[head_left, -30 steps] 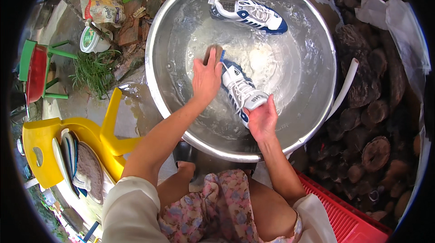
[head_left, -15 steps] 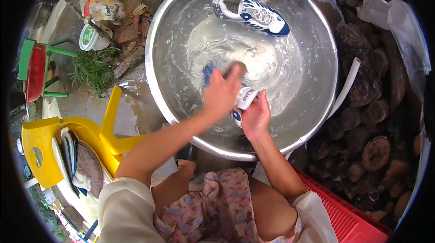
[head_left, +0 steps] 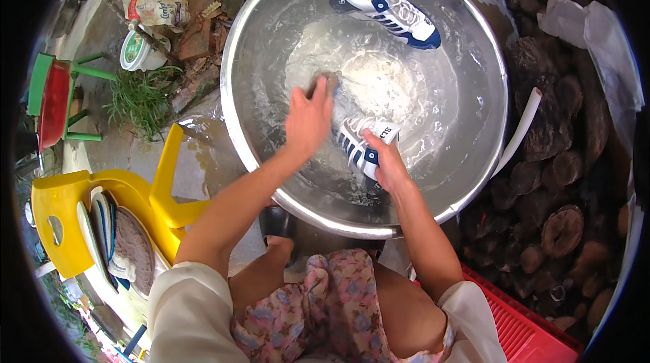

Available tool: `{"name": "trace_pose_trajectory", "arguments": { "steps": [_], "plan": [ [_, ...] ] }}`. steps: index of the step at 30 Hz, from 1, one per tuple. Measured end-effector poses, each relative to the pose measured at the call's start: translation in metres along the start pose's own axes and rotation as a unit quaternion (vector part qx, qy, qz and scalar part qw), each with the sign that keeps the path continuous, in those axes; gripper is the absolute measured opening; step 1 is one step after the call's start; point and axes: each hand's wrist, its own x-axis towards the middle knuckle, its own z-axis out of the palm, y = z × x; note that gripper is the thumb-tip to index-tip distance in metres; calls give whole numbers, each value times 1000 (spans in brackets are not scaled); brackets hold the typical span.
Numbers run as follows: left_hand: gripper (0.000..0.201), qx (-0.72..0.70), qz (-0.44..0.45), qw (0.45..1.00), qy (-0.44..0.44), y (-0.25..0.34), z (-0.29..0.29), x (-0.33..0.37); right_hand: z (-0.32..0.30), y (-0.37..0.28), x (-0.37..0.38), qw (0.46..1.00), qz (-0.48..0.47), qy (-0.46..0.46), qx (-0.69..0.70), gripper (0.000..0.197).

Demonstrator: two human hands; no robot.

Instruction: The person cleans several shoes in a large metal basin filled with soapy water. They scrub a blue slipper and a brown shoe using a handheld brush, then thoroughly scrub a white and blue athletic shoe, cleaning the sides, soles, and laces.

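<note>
A large round metal basin (head_left: 474, 173) of water holds two white-and-navy sneakers. My right hand (head_left: 390, 161) grips one sneaker (head_left: 351, 138) by its heel and collar, thumb on top, its laced side facing up and its toe pointing away to the left. Just left of that shoe, my left hand (head_left: 306, 119) is closed around a brown-backed scrub brush (head_left: 322, 85), blurred by motion; its bristles are hard to make out. The other sneaker (head_left: 389, 12) lies on its own in the water at the far side of the basin.
Left of the basin, a yellow plastic chair (head_left: 132, 190) carries several insoles (head_left: 130, 248). Beyond stand a white tub (head_left: 142, 50), a bag (head_left: 156, 7) and a red-and-green stool (head_left: 54, 102). Stacked logs (head_left: 562, 227), a white hose (head_left: 520, 129) and a red crate (head_left: 518, 315) flank the right.
My left hand and the brush have shifted left, off the held sneaker. That shoe has turned so its laces and side show. The far sneaker has drifted slightly up and right.
</note>
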Motion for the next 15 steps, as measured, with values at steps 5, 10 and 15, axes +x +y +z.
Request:
{"name": "trace_pose_trajectory", "arguments": {
  "steps": [5, 10, 15],
  "plan": [
    [50, -96, 157, 978, -101, 46, 5, -72, -11, -8, -4, 994, 43, 29, 94, 46],
    [43, 50, 145, 988, 3, 10, -2, 2, 13, -11, -29, 972, 39, -79, 219, 58],
    [51, -85, 30, 988, -128, 72, -2, -53, -7, -21, -25, 955, 11, -67, 290, 63]
  ]
}}
